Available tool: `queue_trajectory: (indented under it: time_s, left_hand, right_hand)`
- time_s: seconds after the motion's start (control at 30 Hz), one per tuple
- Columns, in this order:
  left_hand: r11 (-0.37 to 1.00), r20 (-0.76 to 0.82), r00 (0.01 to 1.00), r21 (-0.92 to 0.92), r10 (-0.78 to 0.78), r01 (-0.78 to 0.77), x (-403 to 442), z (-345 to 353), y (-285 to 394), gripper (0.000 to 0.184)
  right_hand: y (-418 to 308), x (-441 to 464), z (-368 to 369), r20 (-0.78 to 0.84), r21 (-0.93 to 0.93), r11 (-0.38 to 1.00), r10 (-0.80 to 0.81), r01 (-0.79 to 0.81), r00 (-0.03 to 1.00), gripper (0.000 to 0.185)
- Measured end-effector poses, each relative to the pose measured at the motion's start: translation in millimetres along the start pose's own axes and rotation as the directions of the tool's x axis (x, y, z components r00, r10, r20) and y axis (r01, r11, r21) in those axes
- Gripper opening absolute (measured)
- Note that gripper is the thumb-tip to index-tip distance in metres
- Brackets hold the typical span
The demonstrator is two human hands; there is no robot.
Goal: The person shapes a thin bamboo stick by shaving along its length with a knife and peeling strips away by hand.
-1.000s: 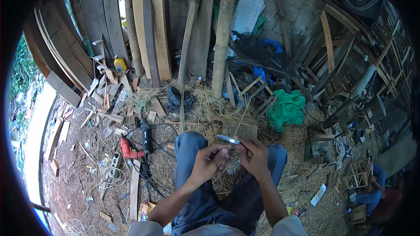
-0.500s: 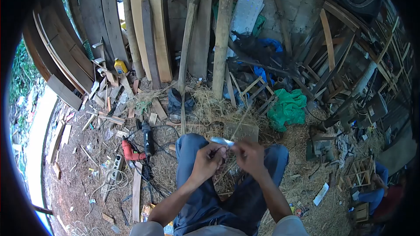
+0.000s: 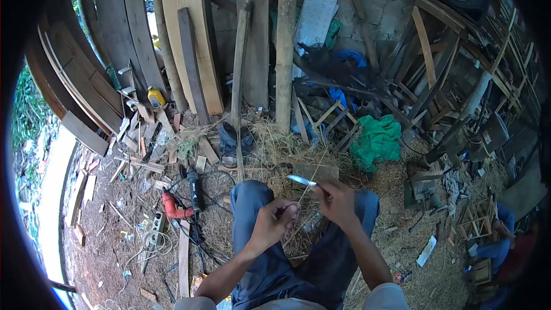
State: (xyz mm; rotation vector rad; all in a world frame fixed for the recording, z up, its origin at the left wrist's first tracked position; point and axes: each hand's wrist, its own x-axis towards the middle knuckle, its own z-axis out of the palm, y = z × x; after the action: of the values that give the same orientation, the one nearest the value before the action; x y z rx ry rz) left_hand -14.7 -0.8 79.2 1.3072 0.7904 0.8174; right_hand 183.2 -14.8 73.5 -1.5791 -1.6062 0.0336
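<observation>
Over my lap, my left hand [image 3: 274, 221] is closed with thumb and fingers pinched on a thin, pale strip [image 3: 319, 163], which looks like split bamboo or cane. The strip slants up and away to the right, past my right hand. My right hand [image 3: 337, 202] is wrapped round the handle of a knife, hiding it. The bright knife blade [image 3: 300, 179] points left, close to the strip; whether the two touch I cannot tell. Both hands are between my bent knees, a little apart.
A red drill [image 3: 175, 206] and a dark power tool [image 3: 194, 188] lie left of my knee among cords, near a power strip [image 3: 154, 231]. Shavings and offcuts cover the ground. Planks [image 3: 186, 40] lean behind. Green cloth [image 3: 376, 143] lies ahead right. Another person [image 3: 498, 240] sits far right.
My right hand and the knife have shifted right, away from my left hand, and the blade now tilts more. My left hand stays pinched. The view has turned slightly.
</observation>
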Motion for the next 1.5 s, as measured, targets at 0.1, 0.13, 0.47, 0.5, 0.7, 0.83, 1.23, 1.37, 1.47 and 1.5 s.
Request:
queue_trajectory:
  time_s: [0.1,0.13,0.47,0.5,0.7,0.83,1.23,1.37,1.47,1.5]
  left_hand:
    - [0.999,0.034,0.999,0.036,0.018,-0.02,-0.5,-1.9,-2.6,0.019]
    - [0.999,0.036,0.999,0.038,0.022,-0.023,-0.7,-2.1,-2.3,0.019]
    - [0.996,0.033,0.997,0.048,-0.073,0.072,-1.4,-10.5,-4.8,0.015]
    - [0.995,0.032,0.996,0.058,-0.078,0.076,-1.4,-11.3,-5.5,0.015]
    - [0.997,0.049,0.996,0.008,-0.074,0.074,-7.9,-19.9,-4.1,0.019]
    - [0.998,0.072,0.995,0.014,-0.064,0.063,-2.4,-17.9,-13.5,0.019]
    - [0.995,0.086,0.993,0.07,-0.08,0.074,-7.5,-17.9,-8.2,0.017]
    - [0.997,0.078,0.995,0.052,-0.068,0.064,-6.6,-17.4,-10.1,0.017]
    - [0.997,0.052,0.996,-0.002,-0.071,0.071,-1.6,-17.0,-6.5,0.017]
    - [0.994,0.03,0.995,-0.055,-0.091,0.092,0.5,-16.8,-4.9,0.017]
  right_hand:
    - [23.3,3.4,-6.1,-0.028,-0.03,0.999,0.045,-0.046,0.999,0.015]
    - [33.6,9.5,-5.9,-0.074,-0.047,0.992,0.115,-0.118,0.991,0.017]
    - [37.6,22.8,-8.0,-0.109,-0.075,0.984,0.154,-0.163,0.982,0.023]
    - [39.2,22.7,-7.0,-0.124,-0.087,0.985,0.14,-0.151,0.982,0.022]
    - [73.1,26.2,-0.7,-0.148,0.142,0.955,0.28,-0.26,0.949,0.028]
    - [44.8,19.6,0.1,0.351,0.644,0.448,0.547,-0.62,0.76,0.028]
    - [-5.2,33.5,-11.0,0.136,0.535,0.745,0.39,-0.399,0.911,0.016]
    - [-19.9,36.5,-18.6,0.086,0.487,0.785,0.393,-0.383,0.915,0.014]
    - [-13.6,24.9,-9.0,0.135,0.468,0.779,0.405,-0.419,0.904,0.013]
    - [-17.8,17.1,-3.0,0.137,0.469,0.78,0.398,-0.413,0.907,0.013]
